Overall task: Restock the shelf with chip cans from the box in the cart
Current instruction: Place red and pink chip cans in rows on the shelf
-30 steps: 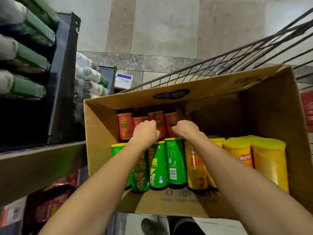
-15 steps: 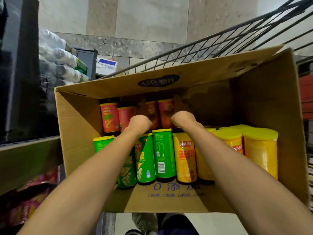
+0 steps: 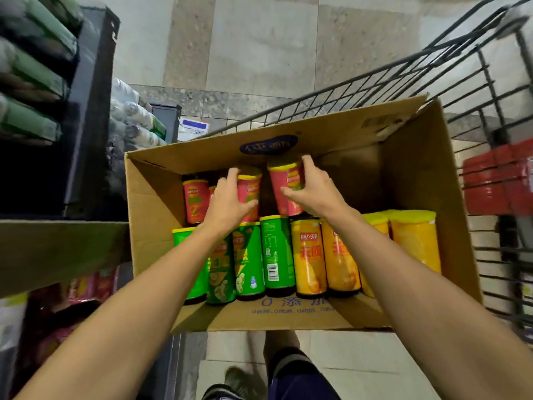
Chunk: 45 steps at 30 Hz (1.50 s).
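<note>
Change: both hands have lifted two red chip cans clear of the back row since a moment ago.
Left hand [image 3: 227, 204]: fingers wrapped round one red can [image 3: 250, 192].
Right hand [image 3: 313, 192]: fingers clasp another red can [image 3: 285, 183].
Location: above the box [image 3: 418, 174] in the cart [image 3: 490, 111].
Meaning: shelf [image 3: 57, 243] placement likely next.

Readable text was sparse. Near inner flap of the cardboard box [image 3: 288, 316] carried blue print "0 添加", with a smaller blue line under it, too blurred to read. Far flap had a dark blue oval logo [image 3: 268, 144], characters illegible. Yellow can [image 3: 309, 255] showed a red brand badge and big orange characters, unreadable. Green can [image 3: 277, 252] had a barcode, digits too small.
</note>
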Each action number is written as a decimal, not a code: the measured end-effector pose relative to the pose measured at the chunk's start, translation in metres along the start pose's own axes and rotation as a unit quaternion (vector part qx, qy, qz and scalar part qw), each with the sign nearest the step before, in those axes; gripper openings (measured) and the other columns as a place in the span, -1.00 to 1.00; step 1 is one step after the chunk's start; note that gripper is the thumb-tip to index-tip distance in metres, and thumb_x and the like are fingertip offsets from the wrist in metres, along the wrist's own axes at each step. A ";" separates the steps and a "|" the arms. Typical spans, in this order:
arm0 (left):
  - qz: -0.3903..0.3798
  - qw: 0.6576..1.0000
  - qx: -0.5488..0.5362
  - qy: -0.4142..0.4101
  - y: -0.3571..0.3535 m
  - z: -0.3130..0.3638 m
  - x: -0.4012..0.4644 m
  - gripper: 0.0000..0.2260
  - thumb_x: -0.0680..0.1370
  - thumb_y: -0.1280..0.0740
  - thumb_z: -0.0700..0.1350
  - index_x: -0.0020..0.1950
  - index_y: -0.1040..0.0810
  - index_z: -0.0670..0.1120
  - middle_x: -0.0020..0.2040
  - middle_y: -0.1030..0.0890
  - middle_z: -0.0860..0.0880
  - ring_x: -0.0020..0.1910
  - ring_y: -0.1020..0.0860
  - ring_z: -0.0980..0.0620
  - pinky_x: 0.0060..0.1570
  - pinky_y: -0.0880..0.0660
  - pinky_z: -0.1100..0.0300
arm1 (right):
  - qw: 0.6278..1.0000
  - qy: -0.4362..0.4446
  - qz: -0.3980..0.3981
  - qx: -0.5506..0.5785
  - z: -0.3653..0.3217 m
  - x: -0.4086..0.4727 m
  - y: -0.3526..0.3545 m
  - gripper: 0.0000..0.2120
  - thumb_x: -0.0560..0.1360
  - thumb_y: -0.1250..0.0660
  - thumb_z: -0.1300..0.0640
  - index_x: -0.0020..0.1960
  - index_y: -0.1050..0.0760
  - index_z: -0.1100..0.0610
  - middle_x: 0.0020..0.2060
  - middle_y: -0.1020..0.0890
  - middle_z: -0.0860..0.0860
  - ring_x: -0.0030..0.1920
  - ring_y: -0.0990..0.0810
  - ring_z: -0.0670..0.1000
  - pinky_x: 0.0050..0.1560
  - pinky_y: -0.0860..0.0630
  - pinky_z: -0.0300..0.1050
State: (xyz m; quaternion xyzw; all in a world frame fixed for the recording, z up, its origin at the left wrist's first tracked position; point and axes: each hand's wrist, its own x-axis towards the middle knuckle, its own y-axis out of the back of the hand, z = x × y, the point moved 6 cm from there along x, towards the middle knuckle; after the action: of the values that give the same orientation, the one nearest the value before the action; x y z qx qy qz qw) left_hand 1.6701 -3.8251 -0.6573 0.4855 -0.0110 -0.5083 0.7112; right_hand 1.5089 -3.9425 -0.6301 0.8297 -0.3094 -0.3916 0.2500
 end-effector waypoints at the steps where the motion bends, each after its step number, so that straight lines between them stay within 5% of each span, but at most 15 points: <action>1: 0.013 1.000 -0.014 -0.019 0.011 0.002 -0.008 -0.36 0.43 -0.54 -0.04 0.40 -0.28 -0.02 0.23 -0.47 -0.14 0.21 -0.49 -0.11 0.16 -0.46 -0.02 | 1.000 0.023 0.005 0.005 -0.010 -0.006 0.003 -0.32 0.45 -0.47 -0.06 0.44 -0.22 0.04 0.15 -0.58 0.07 0.14 -0.58 0.09 0.14 -0.54 0.07; 13: 0.185 0.976 -0.101 -0.064 0.140 -0.009 -0.154 -0.30 0.33 -0.59 -0.04 0.37 -0.33 0.01 0.19 -0.55 -0.09 0.12 -0.56 -0.06 0.15 -0.51 0.00 | 0.981 0.179 0.013 0.073 -0.140 -0.115 0.014 -0.28 0.41 -0.51 0.03 0.46 -0.24 -0.06 0.06 -0.59 -0.04 0.02 -0.64 -0.01 0.11 -0.60 0.05; 26: 0.374 0.919 -0.118 -0.033 0.225 -0.124 -0.443 -0.35 0.34 -0.55 -0.03 0.35 -0.33 0.11 0.17 -0.57 0.00 0.13 -0.54 0.02 0.13 -0.46 0.12 | 0.932 0.348 -0.075 0.064 -0.277 -0.328 -0.104 -0.30 0.39 -0.44 0.01 0.44 -0.22 -0.09 0.03 -0.62 -0.06 0.00 -0.65 -0.01 0.12 -0.59 0.10; 31: 0.437 0.894 -0.094 -0.036 0.246 -0.155 -0.562 -0.41 0.36 -0.55 -0.04 0.29 -0.33 0.15 0.19 -0.49 0.15 0.19 -0.49 0.08 0.18 -0.42 0.13 | 0.893 0.433 -0.110 0.052 -0.326 -0.418 -0.142 -0.32 0.41 -0.44 0.01 0.44 -0.21 -0.10 -0.07 -0.59 -0.17 -0.10 -0.66 -0.08 0.03 -0.62 0.08; 37: 0.505 0.858 -0.087 0.023 0.248 -0.194 -0.692 -0.33 0.35 -0.52 0.08 0.36 -0.26 0.20 0.25 -0.49 0.05 0.16 -0.50 0.08 0.17 -0.45 0.06 | 0.836 0.527 -0.147 0.038 -0.371 -0.526 -0.179 -0.34 0.47 -0.46 0.12 0.46 -0.21 -0.06 -0.07 -0.58 -0.22 -0.16 -0.64 -0.19 -0.16 -0.58 -0.14; 45: 0.603 0.793 -0.065 0.054 0.262 -0.206 -0.831 -0.34 0.38 -0.51 0.04 0.36 -0.23 0.23 0.22 -0.51 0.08 0.10 -0.55 0.07 0.13 -0.50 0.00 | 0.762 0.616 -0.187 0.067 -0.426 -0.638 -0.210 -0.32 0.44 -0.47 0.10 0.44 -0.22 -0.09 0.03 -0.58 -0.20 -0.02 -0.62 -0.17 -0.03 -0.60 -0.13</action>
State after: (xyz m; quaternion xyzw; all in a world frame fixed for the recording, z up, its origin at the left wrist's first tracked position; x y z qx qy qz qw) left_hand 1.5597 -3.0724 -0.1848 0.3595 -0.2299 0.0518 0.9029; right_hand 1.5983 -3.2731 -0.2095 0.9483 0.0470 0.1866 0.2522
